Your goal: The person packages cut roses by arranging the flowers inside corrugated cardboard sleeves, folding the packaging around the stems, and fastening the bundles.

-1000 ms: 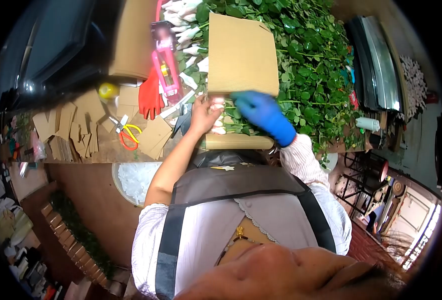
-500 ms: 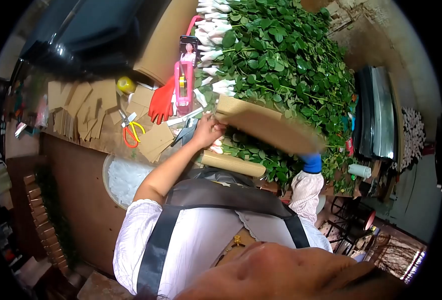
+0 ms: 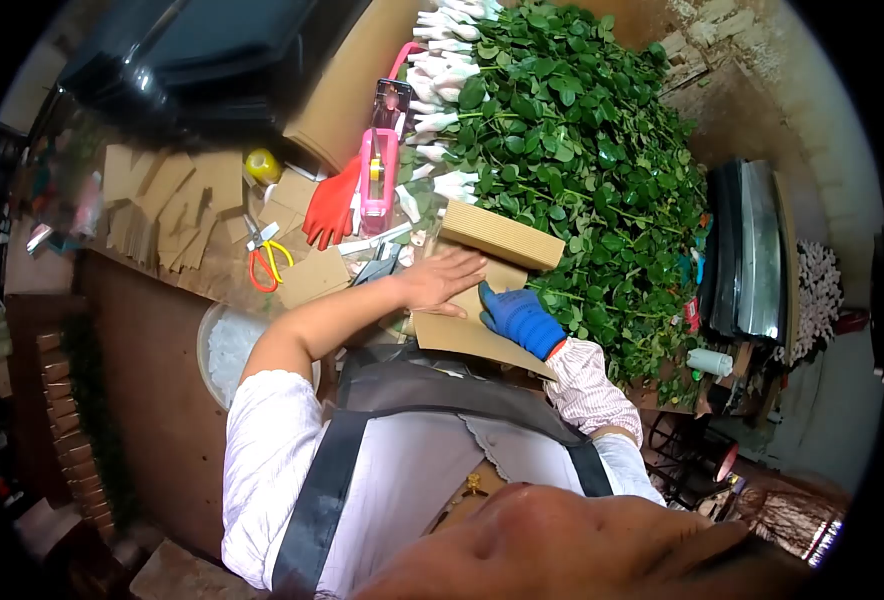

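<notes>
Brown corrugated cardboard [image 3: 502,236] lies folded at the table's front, with one flap [image 3: 482,345] reaching the near edge. My bare left hand [image 3: 446,283] rests flat on its left part, fingers spread. Just right of it, my right hand [image 3: 522,318], in a blue glove, presses on the cardboard with its thumb apart from the fingers; nothing shows in its grasp. Leafy green stems [image 3: 582,150] are heaped behind and to the right, with white-wrapped heads [image 3: 447,70] along their left side. What lies under the cardboard is hidden.
Left of my hands are scissors [image 3: 265,262], a red glove [image 3: 332,208], a pink tape dispenser [image 3: 378,180], a phone [image 3: 393,105], yellow tape [image 3: 262,166] and cardboard pieces [image 3: 197,200]. A tub of white material [image 3: 232,350] stands below the table edge. Dark sheets [image 3: 742,250] stand at right.
The cardboard, lifted and swung to the right earlier, is now folded down over the near bundle. My left hand has flattened onto it, and my gloved right hand has come back beside it.
</notes>
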Tool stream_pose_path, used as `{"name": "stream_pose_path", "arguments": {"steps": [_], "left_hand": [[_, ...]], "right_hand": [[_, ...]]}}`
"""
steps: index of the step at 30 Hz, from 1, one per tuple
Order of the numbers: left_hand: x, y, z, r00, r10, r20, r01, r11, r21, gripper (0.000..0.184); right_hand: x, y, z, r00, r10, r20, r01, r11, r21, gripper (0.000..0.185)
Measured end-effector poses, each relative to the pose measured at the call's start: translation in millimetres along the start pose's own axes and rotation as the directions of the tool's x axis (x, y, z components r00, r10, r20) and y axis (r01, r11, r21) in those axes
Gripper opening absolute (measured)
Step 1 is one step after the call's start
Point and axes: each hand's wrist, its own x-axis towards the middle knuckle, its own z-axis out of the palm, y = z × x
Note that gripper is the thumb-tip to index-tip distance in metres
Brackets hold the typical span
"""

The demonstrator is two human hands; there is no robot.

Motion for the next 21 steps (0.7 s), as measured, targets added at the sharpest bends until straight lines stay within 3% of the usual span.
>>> {"name": "stream_pose_path", "arguments": {"steps": [2,3,5,7,8,9,11,12,15,16,19,21], "left_hand": [[1,-2,6,0.999,0.015,0.042,-0.019,0.996,0.087,0.085],[0,-1,8,0.999,0.027,0.033,-0.030,0.995,0.091,0.085],[-2,-4,8,0.999,0.043,0.013,-0.044,0.993,0.108,0.085],[-1,-1,4,0.998,0.024,0.056,-0.031,0.992,0.125,0.083],[-2,-2,10,0.999,0.023,0.042,-0.028,0.992,0.124,0.079],[-3,-3,15,1.000,0.017,0.026,-0.020,0.992,0.126,0.075],[-4,-3,25,1.000,-0.022,-0.012,0.023,0.993,0.119,0.062],[-5,-3,26,1.000,-0.028,-0.005,0.028,0.991,0.128,0.061],[-5,-8,31,0.999,-0.003,-0.049,0.011,0.985,0.171,0.061],[-6,-10,35,0.997,0.015,-0.070,-0.001,0.983,0.185,0.062],[-8,-12,37,0.991,0.007,-0.134,0.013,0.989,0.148,0.062],[-11,-8,35,0.987,-0.026,-0.161,0.037,0.997,0.066,0.062]], "right_hand": [[-11,-8,-40,0.992,0.009,0.128,-0.031,0.986,0.165,0.062],[-21,1,-53,0.978,-0.187,0.087,0.144,0.921,0.363,0.059],[-38,-20,-94,0.971,-0.220,0.091,0.071,0.631,0.773,0.061],[-49,-43,-101,0.970,-0.241,-0.020,0.162,0.583,0.796,0.065],[-47,-56,-104,0.974,-0.224,0.025,0.163,0.777,0.608,0.069],[-39,-60,-71,0.945,-0.272,-0.181,0.321,0.875,0.361,0.062],[-15,-72,-33,0.975,-0.122,-0.187,0.161,0.965,0.209,0.053],[-12,-78,-38,0.974,-0.100,-0.203,0.143,0.967,0.210,0.042],[-14,-82,-68,0.975,-0.186,-0.123,0.207,0.959,0.192,0.041],[-13,-87,-98,0.975,-0.216,-0.052,0.221,0.916,0.336,0.038],[32,-120,-127,0.795,-0.223,-0.565,0.528,0.713,0.461,0.039],[83,-152,-139,0.633,-0.326,-0.703,0.683,0.663,0.307,0.036]]}}
